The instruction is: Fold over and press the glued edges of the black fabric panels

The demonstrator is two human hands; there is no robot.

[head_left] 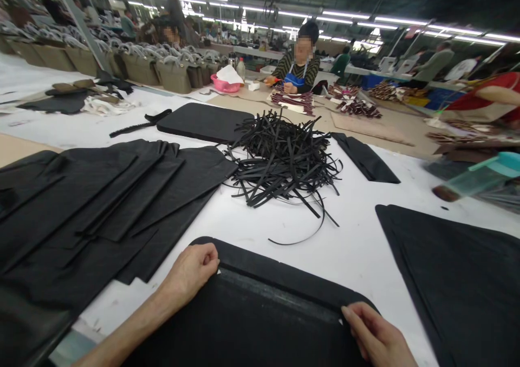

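Here | left hand [193, 272]: curls tight over far-left corner of black panel [260, 318] | right hand [376, 337]: pinches its far-right edge | panel: lies crosswise on bench [357, 248], between both, equally near.

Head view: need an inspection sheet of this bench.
Surface: white table, largely covered by black material.
Job's things: black rounded panel at the near edge.
Clutter: pile of black strips at centre; fanned black sheets at left; another black sheet at right; second panel behind; teal-lidded bottle lying at right.
Grippers: left hand and right hand each grip the panel's far rim.
Cables: nothing seen.
Surroundings: co-worker seated across; olive bags at rear left.
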